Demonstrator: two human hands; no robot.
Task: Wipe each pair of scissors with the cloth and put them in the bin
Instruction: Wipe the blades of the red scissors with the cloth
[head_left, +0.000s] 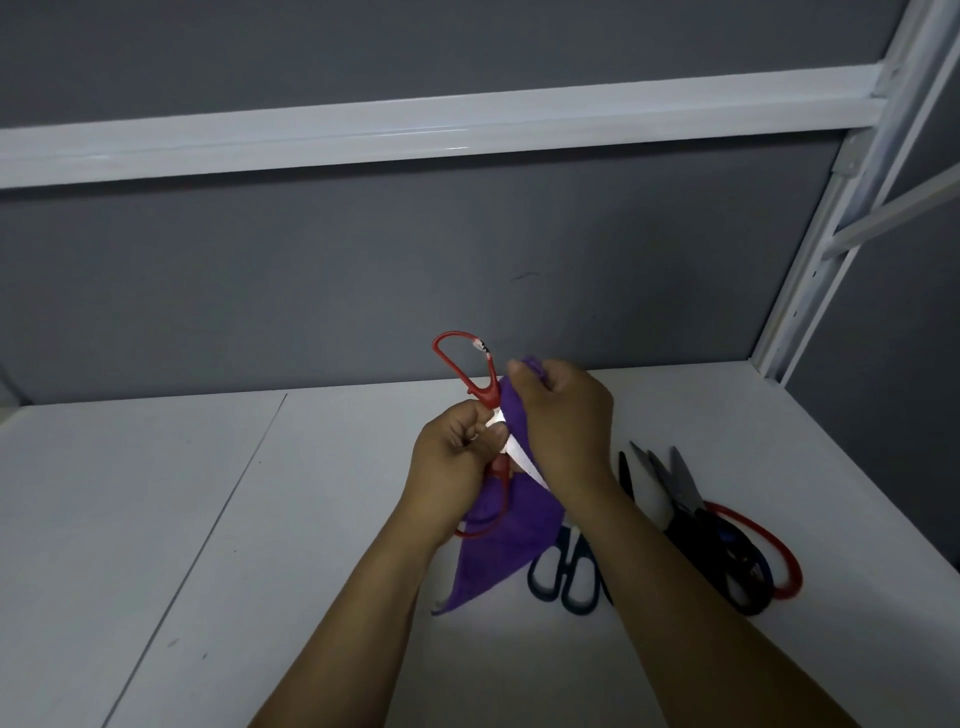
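My left hand (451, 457) grips a pair of red-handled scissors (467, 374) near the pivot, held above the white table (208, 519). One red loop sticks up behind my hands and the other hangs below them. A bright blade runs down to the right between my hands. My right hand (563, 421) holds a purple cloth (509, 540) against that blade, and the cloth's loose end hangs down. On the table to the right lie dark blue-handled scissors (563, 577) and a pile of black and red-handled scissors (727, 545). No bin is in view.
A grey wall stands behind the table, with a white rail (415, 130) across it. A white metal upright (810, 270) rises at the table's back right corner. A seam in the tabletop (228, 499) runs down the left side.
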